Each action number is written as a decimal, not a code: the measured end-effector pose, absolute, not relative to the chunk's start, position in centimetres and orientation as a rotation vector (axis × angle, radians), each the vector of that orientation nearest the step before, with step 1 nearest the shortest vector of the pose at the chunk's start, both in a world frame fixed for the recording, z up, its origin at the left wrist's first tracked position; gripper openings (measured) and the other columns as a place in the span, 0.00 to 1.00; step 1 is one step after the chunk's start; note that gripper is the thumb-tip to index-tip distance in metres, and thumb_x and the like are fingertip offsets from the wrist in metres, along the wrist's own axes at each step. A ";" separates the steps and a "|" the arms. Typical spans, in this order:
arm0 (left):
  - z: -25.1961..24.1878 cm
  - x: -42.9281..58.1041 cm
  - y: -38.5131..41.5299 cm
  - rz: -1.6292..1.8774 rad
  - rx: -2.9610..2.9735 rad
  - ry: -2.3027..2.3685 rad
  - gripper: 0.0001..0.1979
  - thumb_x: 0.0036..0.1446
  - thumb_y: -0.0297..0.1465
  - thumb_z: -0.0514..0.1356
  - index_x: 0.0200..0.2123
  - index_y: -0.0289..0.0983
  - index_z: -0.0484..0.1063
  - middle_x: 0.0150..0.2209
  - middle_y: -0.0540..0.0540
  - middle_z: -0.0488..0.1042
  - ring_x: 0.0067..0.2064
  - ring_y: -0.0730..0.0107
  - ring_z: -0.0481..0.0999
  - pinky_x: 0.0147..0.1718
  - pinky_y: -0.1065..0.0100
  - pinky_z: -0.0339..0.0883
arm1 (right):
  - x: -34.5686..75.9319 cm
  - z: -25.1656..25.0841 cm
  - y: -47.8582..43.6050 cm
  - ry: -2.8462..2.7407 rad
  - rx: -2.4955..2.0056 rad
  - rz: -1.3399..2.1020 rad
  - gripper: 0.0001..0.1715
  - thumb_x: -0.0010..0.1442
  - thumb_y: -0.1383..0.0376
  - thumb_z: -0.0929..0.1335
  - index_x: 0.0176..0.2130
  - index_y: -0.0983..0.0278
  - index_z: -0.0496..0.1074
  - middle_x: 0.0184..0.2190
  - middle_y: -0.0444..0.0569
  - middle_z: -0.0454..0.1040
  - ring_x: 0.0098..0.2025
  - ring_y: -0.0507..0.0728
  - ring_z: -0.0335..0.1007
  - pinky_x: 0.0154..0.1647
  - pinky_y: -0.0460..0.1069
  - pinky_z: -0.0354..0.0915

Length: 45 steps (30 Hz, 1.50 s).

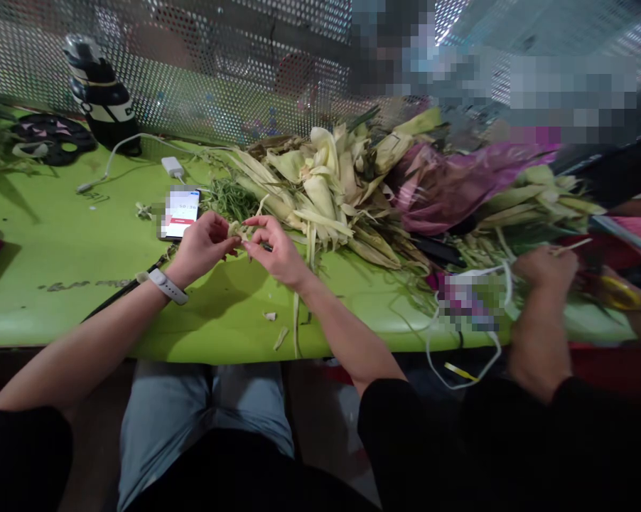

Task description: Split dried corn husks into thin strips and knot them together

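Both my hands meet over the green table [59,249], pinching a small pale corn-husk piece [239,229] between them. My left hand [203,245], with a white watch on its wrist, grips the piece's left end with closed fingers. My right hand [275,249] pinches its right end. A large pile of corn husks [325,192] lies just beyond my hands. Loose husk scraps [281,334] lie near the table's front edge.
A phone [180,212] lies left of my hands, with a white charger [172,167] and cable behind it. A black-and-white bottle [101,92] stands far left. A purple plastic bag [448,185] sits in the pile. Another person's hand [544,270] works at the right.
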<state>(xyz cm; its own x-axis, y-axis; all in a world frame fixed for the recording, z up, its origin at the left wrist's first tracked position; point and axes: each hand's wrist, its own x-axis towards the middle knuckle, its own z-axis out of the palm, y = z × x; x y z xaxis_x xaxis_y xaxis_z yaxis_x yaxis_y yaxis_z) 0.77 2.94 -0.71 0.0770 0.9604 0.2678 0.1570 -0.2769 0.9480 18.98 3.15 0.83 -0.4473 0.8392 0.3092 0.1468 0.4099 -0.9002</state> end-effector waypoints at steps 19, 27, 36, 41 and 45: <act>-0.4 1.4 1.6 1.276 1.836 1.352 0.13 0.50 0.29 0.67 0.32 0.39 0.64 0.27 0.49 0.73 0.28 0.73 0.72 0.25 0.70 0.65 | 18.9 0.2 3.3 -1.982 -0.838 0.979 0.24 0.63 0.63 0.66 0.57 0.62 0.59 0.26 0.41 0.67 0.32 0.54 0.67 0.39 0.52 0.66; -0.6 1.3 1.9 1.223 1.691 1.208 0.13 0.53 0.33 0.67 0.32 0.39 0.63 0.26 0.48 0.75 0.28 0.69 0.79 0.24 0.69 0.70 | 19.5 0.5 3.7 -1.949 -0.899 0.699 0.28 0.64 0.54 0.67 0.58 0.62 0.63 0.35 0.48 0.76 0.38 0.55 0.71 0.48 0.54 0.67; -0.4 1.0 2.5 1.179 1.498 1.138 0.18 0.49 0.36 0.70 0.35 0.39 0.63 0.25 0.48 0.77 0.26 0.68 0.79 0.21 0.70 0.70 | 20.2 1.3 3.9 -2.139 -0.770 0.609 0.17 0.62 0.65 0.69 0.51 0.59 0.71 0.40 0.49 0.78 0.42 0.56 0.73 0.53 0.58 0.68; -1.1 1.2 1.9 1.154 1.838 1.166 0.13 0.55 0.36 0.65 0.35 0.39 0.63 0.27 0.47 0.76 0.26 0.71 0.76 0.24 0.71 0.68 | 19.6 0.3 3.9 -1.992 -0.892 0.693 0.27 0.61 0.66 0.70 0.58 0.59 0.64 0.42 0.48 0.75 0.39 0.54 0.72 0.47 0.54 0.71; -0.9 1.0 2.0 1.062 2.090 1.161 0.09 0.57 0.34 0.62 0.36 0.38 0.64 0.28 0.47 0.75 0.27 0.72 0.72 0.25 0.71 0.63 | 20.0 0.8 3.9 -2.020 -0.915 0.539 0.21 0.59 0.65 0.70 0.53 0.61 0.69 0.41 0.51 0.74 0.41 0.57 0.71 0.48 0.56 0.69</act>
